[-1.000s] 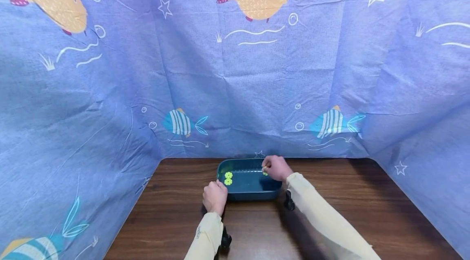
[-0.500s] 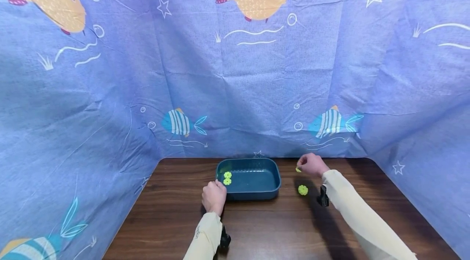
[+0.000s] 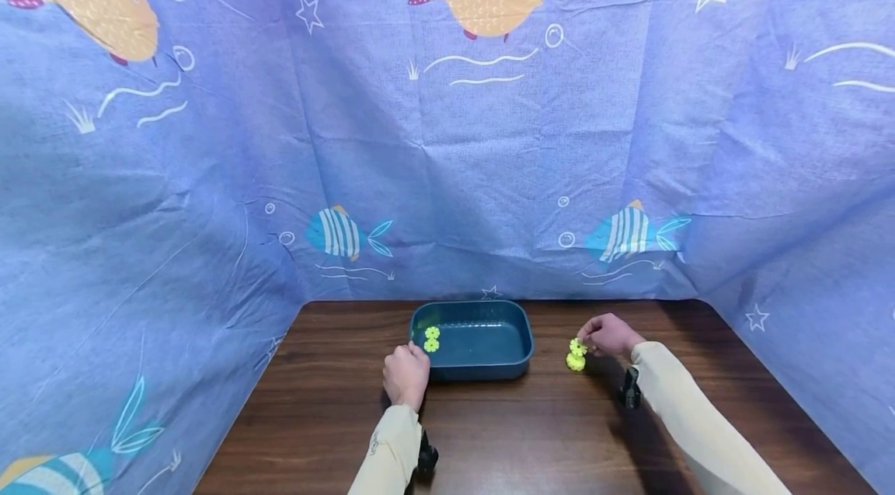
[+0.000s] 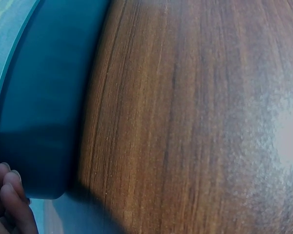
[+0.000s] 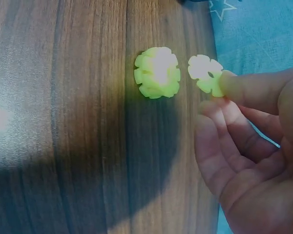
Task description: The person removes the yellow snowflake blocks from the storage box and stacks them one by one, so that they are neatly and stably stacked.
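Observation:
A dark teal tray (image 3: 482, 355) stands on the table, and my left hand (image 3: 405, 375) grips its front left corner. In the left wrist view the curled fingers (image 4: 17, 202) are against the tray's end. Two yellow-green snowflake discs (image 3: 432, 339) lie inside the tray at its left end. To the right of the tray, my right hand (image 3: 610, 335) pinches another notched snowflake disc (image 5: 205, 74) between thumb and fingers. Just beside that disc, a small pile of the same discs (image 5: 157, 73) sits on the table; glare hides how many it has.
A brown wood-grain table (image 3: 489, 433) carries everything. Blue fish-print cloth (image 3: 482, 130) hangs behind the table and along both sides, close to the tray's far edge. Dark wrist cameras (image 3: 631, 388) are strapped under both sleeves.
My right hand has moved from over the tray's right end out to the right, then down to the pile, pinching a disc. The left hand has stayed at the tray's corner.

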